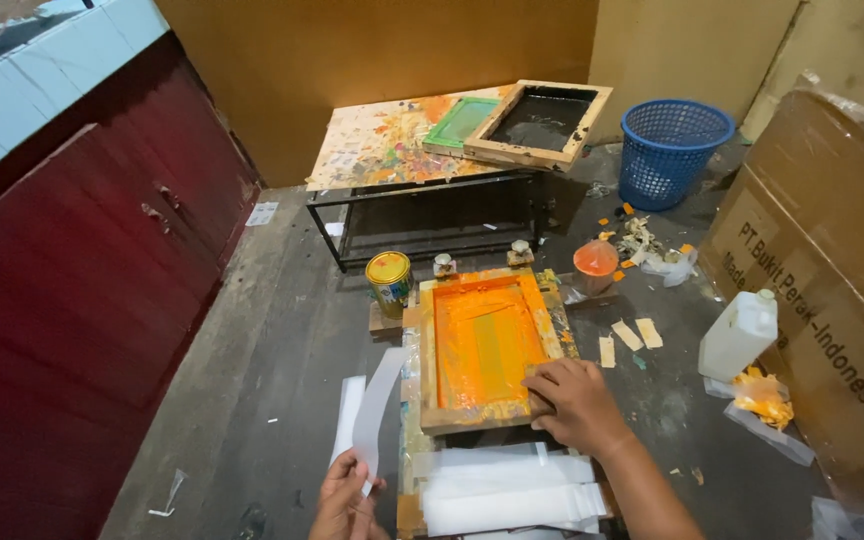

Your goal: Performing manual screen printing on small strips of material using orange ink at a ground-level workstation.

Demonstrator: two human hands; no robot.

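Wooden-framed printing screen flooded with orange ink (487,345) lies flat at lower centre of the frame, on the dark floor. The right hand (577,405) presses on its near right corner, fingers curled over the wood rim, closed loosely against it, gripping nothing else. The left hand (347,500), at the bottom edge left of centre, pinches a long thin white plastic strip (377,405) between thumb and fingers; the strip rises up toward the screen's left side.

Just below the screen, a stack of white plastic bags or sheets (507,490) lies flat, touching the frame's near edge.

Judgement: this looks like the pause between prints, screen held steady while one printed or blank piece is handled aside. The next move would call for keeping the frame from shifting and keeping the strip off the wet ink.

Further out: a small yellow-lidded tin can (390,280) stands just beside the screen's upper left corner; an orange-stained plastic cup (595,262) sits to the upper right. A white plastic jug (739,335) stands at right, near a large brown cardboard box (832,280). Upper centre, a paint-spattered low table (392,140) carries a second wooden screen with dark mesh (540,122). A blue plastic basket (674,150) stands to its right.
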